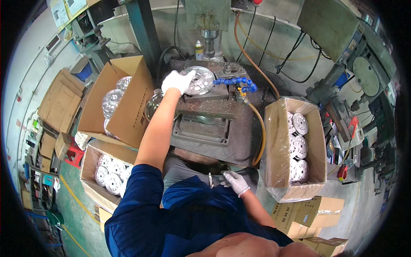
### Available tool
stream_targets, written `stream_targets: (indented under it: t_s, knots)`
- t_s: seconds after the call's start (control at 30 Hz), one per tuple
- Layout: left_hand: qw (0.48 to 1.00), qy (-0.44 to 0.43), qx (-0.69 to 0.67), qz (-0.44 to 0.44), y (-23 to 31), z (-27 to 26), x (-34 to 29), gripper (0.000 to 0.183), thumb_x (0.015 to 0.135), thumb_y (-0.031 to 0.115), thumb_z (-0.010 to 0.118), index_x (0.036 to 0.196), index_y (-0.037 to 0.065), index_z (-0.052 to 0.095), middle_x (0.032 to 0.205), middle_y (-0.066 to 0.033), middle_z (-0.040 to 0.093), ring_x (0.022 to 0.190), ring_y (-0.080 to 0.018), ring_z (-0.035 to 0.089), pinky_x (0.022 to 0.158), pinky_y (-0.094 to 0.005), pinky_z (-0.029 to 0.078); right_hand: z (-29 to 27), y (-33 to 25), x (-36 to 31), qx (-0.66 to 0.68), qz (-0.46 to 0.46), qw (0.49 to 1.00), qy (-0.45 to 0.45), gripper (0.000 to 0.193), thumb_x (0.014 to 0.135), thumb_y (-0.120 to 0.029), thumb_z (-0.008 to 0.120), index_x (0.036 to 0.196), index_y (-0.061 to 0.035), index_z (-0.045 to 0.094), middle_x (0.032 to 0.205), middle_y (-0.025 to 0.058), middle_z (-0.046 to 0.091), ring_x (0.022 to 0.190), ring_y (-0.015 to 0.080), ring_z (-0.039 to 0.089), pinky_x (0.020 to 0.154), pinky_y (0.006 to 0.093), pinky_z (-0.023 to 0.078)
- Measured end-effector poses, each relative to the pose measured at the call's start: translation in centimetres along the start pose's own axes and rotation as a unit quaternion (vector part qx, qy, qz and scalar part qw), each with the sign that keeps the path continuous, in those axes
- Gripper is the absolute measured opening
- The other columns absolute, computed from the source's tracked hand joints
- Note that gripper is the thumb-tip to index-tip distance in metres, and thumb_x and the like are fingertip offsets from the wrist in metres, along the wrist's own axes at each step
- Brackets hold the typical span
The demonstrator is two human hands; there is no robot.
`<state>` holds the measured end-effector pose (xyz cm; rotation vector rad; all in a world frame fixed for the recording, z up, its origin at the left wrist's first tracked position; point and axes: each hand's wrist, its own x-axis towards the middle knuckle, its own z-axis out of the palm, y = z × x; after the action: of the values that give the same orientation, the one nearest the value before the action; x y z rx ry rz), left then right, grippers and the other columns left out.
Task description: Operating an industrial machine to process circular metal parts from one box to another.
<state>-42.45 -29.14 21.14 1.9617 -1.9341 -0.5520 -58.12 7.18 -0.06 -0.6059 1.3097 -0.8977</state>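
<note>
left hand (176, 82) on metal disc (200, 82), boxes (133, 100)

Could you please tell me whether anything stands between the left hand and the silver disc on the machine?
Nothing visible does: the gloved left hand overlaps the silver disc at its left edge. The blue segmented hose ends by the disc's right edge, not between them.

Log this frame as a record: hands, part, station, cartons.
left_hand: left hand, white-gloved, gripping the left edge of the round metal part
right_hand: right hand, white-gloved, low by the lap; grip unclear
station: blue segmented hose right of the part; spray can behind
cartons: upper left carton, lower left carton, right carton; all hold round parts
</note>
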Motion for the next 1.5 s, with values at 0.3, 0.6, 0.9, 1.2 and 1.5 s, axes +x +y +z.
stream_targets:
  t_s: [0.3, 0.6, 0.9, 1.2, 1.5]
  knots:
    - [0.999, -0.023, -0.019, 0.041, -0.7, 0.1, 1.2, 0.086, 0.071, 0.069, 0.056, 0.115, -0.004, 0.059, 0.117, -0.0236, 0.059, 0.11, -0.0333, 0.057, 0.093, -0.0368, 0.044, -0.7, 1.6, -0.6, -0.006, 0.028, 0.999, 0.014, 0.035, 0.096, -0.028, 0.051, 0.118, -0.0013, 0.051, 0.1, 0.0114, 0.066, 0.079, 0.0174, 0.063, 0.07, 0.0285, 0.051]
    - [0.991, -0.034, -0.095, 0.084, -2.2, 1.8, 3.1, 0.084, 0.072, 0.066, 0.058, 0.117, -0.005, 0.058, 0.12, -0.0226, 0.058, 0.114, -0.0319, 0.055, 0.096, -0.0359, 0.042, 1.5, 5.2, 4.3, 0.294, 0.133, 0.929, -0.182, 0.043, 0.096, -0.041, 0.045, 0.119, -0.0065, 0.054, 0.102, 0.0104, 0.062, 0.086, 0.0217, 0.061, 0.077, 0.035, 0.051]
    - [0.991, -0.044, -0.1, 0.076, -0.9, 0.4, 0.8, 0.08, 0.073, 0.066, 0.056, 0.116, -0.001, 0.059, 0.118, -0.0218, 0.059, 0.112, -0.0319, 0.056, 0.095, -0.0364, 0.042, 0.7, 7.6, 6.5, 0.39, 0.155, 0.887, -0.193, 0.043, 0.094, -0.043, 0.046, 0.118, -0.0081, 0.055, 0.101, 0.0087, 0.062, 0.086, 0.0221, 0.06, 0.078, 0.0352, 0.05]
    - [0.993, -0.018, -0.091, 0.07, -1.3, 0.8, 1.4, 0.082, 0.073, 0.062, 0.059, 0.119, -0.006, 0.055, 0.119, -0.0225, 0.058, 0.114, -0.0317, 0.055, 0.095, -0.0345, 0.042, 1.2, 6.6, 5.8, 0.413, 0.172, 0.871, -0.205, 0.036, 0.095, -0.039, 0.047, 0.114, -0.0098, 0.056, 0.1, 0.0079, 0.061, 0.084, 0.023, 0.059, 0.076, 0.0371, 0.05]
    - [0.993, -0.014, -0.094, 0.068, -1.2, 0.6, 1.0, 0.078, 0.074, 0.061, 0.059, 0.117, -0.004, 0.058, 0.118, -0.0226, 0.059, 0.112, -0.0313, 0.056, 0.094, -0.0353, 0.042, 1.1, 7.2, 6.6, 0.349, 0.171, 0.904, -0.179, 0.045, 0.094, -0.044, 0.047, 0.12, -0.0087, 0.056, 0.103, 0.0078, 0.062, 0.089, 0.0213, 0.059, 0.08, 0.0364, 0.049]
